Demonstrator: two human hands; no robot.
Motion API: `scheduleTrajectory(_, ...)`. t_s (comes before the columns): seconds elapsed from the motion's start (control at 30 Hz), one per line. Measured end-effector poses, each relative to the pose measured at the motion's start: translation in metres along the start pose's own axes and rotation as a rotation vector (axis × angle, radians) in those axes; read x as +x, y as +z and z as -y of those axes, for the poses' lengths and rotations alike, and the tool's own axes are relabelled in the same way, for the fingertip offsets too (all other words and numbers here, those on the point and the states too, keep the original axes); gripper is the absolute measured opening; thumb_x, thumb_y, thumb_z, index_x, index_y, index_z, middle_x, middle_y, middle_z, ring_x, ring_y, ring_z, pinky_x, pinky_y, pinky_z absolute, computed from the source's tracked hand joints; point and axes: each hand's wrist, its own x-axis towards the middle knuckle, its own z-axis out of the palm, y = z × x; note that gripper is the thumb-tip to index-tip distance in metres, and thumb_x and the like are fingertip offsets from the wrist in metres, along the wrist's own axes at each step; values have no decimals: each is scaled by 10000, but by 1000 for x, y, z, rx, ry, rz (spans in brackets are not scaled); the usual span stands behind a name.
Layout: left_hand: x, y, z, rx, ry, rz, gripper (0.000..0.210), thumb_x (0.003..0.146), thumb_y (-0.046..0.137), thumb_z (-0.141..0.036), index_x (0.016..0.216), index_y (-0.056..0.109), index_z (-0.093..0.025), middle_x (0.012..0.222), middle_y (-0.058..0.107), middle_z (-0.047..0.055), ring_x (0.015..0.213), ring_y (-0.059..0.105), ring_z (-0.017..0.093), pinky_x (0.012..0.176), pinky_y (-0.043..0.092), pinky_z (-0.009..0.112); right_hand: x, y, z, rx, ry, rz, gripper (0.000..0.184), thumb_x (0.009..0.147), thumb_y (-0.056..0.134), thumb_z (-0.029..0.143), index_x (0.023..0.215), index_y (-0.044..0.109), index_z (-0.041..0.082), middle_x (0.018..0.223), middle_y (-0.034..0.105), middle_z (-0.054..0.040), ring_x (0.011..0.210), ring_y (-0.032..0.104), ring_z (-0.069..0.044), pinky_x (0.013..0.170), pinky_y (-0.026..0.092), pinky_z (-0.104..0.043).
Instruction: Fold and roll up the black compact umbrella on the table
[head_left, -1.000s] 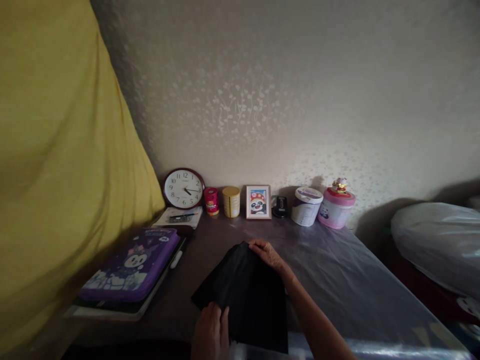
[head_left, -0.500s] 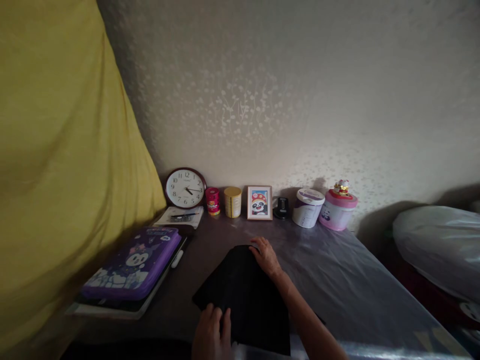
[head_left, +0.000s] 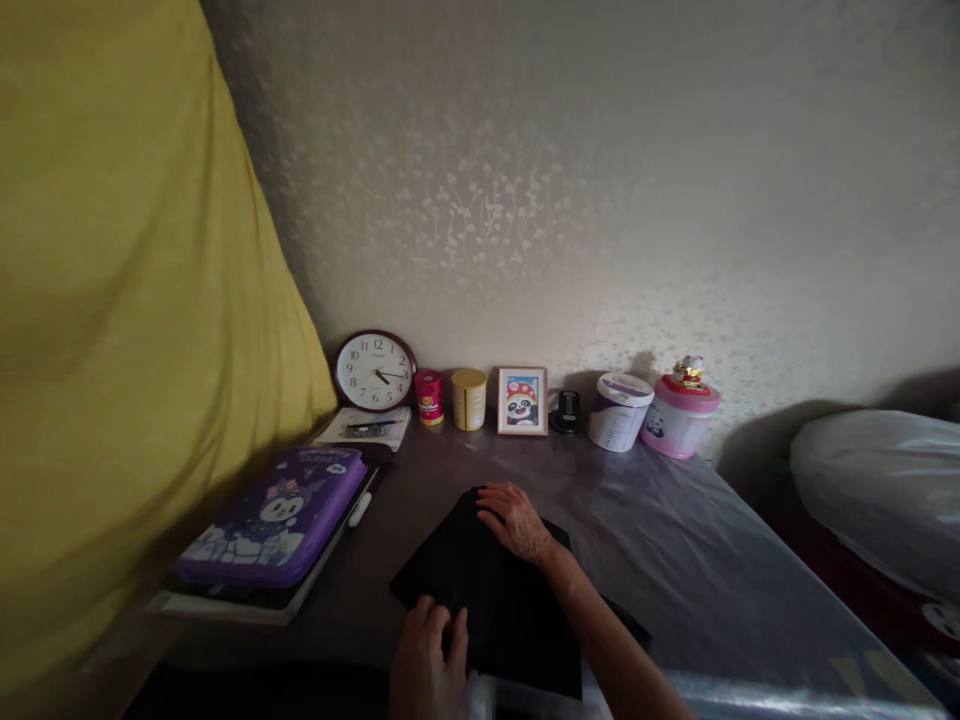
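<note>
A black cloth (head_left: pixel 517 620), apparently folded, lies on the table in front of me. My right hand (head_left: pixel 517 522) rests flat across its far edge, fingers stretched out and pointing left. At the near left side my left hand (head_left: pixel 431 650) has its fingers curled onto the cloth, thumb on the right; the fingertips seem to pinch the fabric. A dark strip of the cloth sticks out beyond my right forearm. Something pale and shiny shows under the near edge, too dim to make out.
Left of the cloth, a purple cartoon case (head_left: pixel 274 515) lies on a dark flat item beside a small white object (head_left: pixel 360 510). Along the wall stand a clock (head_left: pixel 375 372), a pink can (head_left: pixel 429 398), a yellow-lidded can (head_left: pixel 469 400), a picture frame (head_left: pixel 522 401) and tubs (head_left: pixel 619 412).
My right hand has slid left along the cloth's far edge and now lies flatter on it. My left hand stays at the near left side. The view has shifted slightly.
</note>
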Motion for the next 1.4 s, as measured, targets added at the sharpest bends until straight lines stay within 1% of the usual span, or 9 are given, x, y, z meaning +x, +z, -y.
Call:
scheduleTrajectory(0.13,-1,0,1,-35,-34,13,409,944,325,-388,586,442,-228,595,508,-7,542,573,132,539,463,242,5,-7,1,-54,102,-58,238,931,463,246,1068,655,210,1164,660,-82,1170,542,-233,1012,357,-481)
scheduleTrajectory(0.23,-2,0,2,-68,-62,27,413,943,322,-406,589,440,-227,590,498,-16,526,564,123,531,454,237,-3,-13,16,27,10,-78,232,929,469,247,1066,652,208,1120,679,-74,1171,536,-213,1023,352,-444)
scheduleTrajectory(0.37,-1,0,2,-115,-84,62,411,940,326,-420,592,431,-229,582,498,-29,519,559,115,537,454,234,-12,-10,30,109,-110,39,168,894,535,245,961,686,217,1021,715,-43,1146,550,-208,1006,369,-414)
scheduleTrajectory(0.53,1,-3,2,-154,-102,80,412,929,321,-463,601,418,-235,567,502,-35,512,557,118,538,461,242,-4,-1,20,-27,53,-6,166,888,537,200,945,693,213,1082,697,-56,1162,538,-226,1015,354,-451)
scheduleTrajectory(0.67,0,-7,2,-174,-160,108,398,913,318,-517,632,398,-246,553,493,-47,498,556,128,521,466,255,-7,-13,4,-33,153,-124,191,875,529,166,991,678,197,1120,671,-86,1113,566,-218,967,422,-400)
scheduleTrajectory(0.83,-1,-10,1,-198,-248,139,353,892,354,-544,700,393,-250,581,484,-52,499,550,145,502,474,274,-50,-46,-9,54,195,-233,230,898,455,177,999,656,223,1052,675,-74,1015,604,-204,914,469,-410)
scheduleTrajectory(0.97,-5,-7,4,-255,-218,156,307,913,350,-495,827,481,-230,717,587,0,648,624,165,604,524,294,-98,-63,-10,37,209,-184,316,859,406,91,1016,641,234,1106,646,-70,1025,595,-198,892,482,-407)
scheduleTrajectory(1.1,-8,-4,7,-299,-157,163,280,929,356,-435,966,538,-226,855,639,40,804,644,179,716,542,324,-134,-66,-3,-10,180,-70,398,829,376,42,1069,622,242,1220,598,-76,1129,550,-209,948,444,-436)
scheduleTrajectory(1.4,-3,-11,7,-304,-95,190,310,935,367,-400,917,628,-234,781,607,29,722,632,156,672,556,306,-159,-59,11,-39,215,-33,373,835,419,75,1067,633,274,1318,537,-69,1149,552,-216,983,418,-456)
